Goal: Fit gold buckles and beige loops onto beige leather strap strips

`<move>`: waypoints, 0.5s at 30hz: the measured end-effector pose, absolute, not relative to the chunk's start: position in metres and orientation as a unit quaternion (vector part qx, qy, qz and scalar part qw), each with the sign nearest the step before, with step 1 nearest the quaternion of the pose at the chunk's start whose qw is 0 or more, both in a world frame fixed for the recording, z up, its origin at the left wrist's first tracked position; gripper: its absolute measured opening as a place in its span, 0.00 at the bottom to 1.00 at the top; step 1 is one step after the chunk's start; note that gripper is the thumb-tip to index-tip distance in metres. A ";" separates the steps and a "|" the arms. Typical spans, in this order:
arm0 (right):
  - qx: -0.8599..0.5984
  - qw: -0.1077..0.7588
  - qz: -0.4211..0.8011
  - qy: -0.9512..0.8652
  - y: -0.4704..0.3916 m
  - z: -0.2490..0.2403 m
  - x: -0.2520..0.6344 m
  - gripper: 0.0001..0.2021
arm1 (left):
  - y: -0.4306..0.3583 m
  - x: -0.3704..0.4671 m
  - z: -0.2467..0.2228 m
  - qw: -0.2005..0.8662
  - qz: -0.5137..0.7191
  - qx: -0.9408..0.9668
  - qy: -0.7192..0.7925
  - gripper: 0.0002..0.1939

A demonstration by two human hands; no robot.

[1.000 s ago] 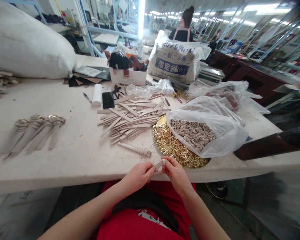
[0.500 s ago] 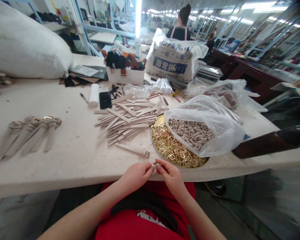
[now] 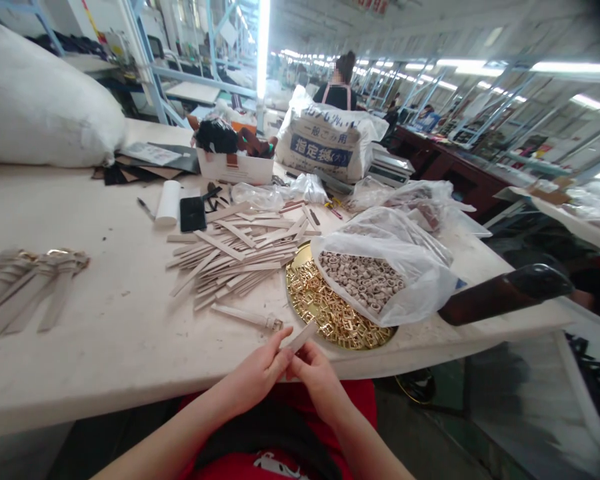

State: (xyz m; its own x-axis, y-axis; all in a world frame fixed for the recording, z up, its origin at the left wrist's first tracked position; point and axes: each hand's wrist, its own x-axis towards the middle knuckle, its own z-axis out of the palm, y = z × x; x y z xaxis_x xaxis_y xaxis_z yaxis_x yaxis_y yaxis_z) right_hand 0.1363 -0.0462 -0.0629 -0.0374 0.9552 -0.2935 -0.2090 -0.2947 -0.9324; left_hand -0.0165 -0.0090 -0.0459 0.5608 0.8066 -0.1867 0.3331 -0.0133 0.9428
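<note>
A pale beige strap [image 3: 304,335] slants up and to the right out of my hands, just over the table's front edge. My left hand [image 3: 257,370] pinches it between thumb and fingers. My right hand [image 3: 316,379] is closed at its lower end, fingertips against those of the left; what lies under them is hidden. Just beyond, a strap with a gold buckle [image 3: 250,317] lies flat on the table. Close to my right hand is a round gold tray [image 3: 305,253] of gold buckles [image 3: 330,307]. An open plastic bag [image 3: 425,280] of small beige loops [image 3: 363,277] rests partly over it.
Loose straps [image 3: 240,253] are heaped mid-table, with buckled straps [image 3: 45,287] at the left. Behind stand a phone [image 3: 193,214], a white roll [image 3: 168,203], a white box [image 3: 235,167] and a printed sack [image 3: 325,140]. A dark, rounded bar [image 3: 505,293] juts in at right. A person [image 3: 337,87] is further back.
The view has swung, so the table things appear shifted left. Between my hands, the strap now points up with a longer piece showing; before, only a short bit showed at my fingertips.
</note>
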 end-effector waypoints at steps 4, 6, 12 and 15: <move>-0.637 0.404 0.360 -0.549 -0.008 -0.057 0.171 0.11 | -0.003 -0.015 -0.051 0.561 0.220 0.654 0.457 0.21; -0.708 0.267 0.170 -0.631 0.018 -0.056 0.190 0.09 | -0.003 -0.014 -0.050 0.567 0.228 0.647 0.457 0.20; -0.746 0.134 0.057 -0.650 0.057 -0.068 0.198 0.03 | -0.010 -0.015 -0.043 0.574 0.218 0.651 0.447 0.18; -0.734 0.140 0.053 -0.663 0.049 -0.068 0.196 0.03 | -0.007 -0.019 -0.039 0.562 0.220 0.649 0.462 0.17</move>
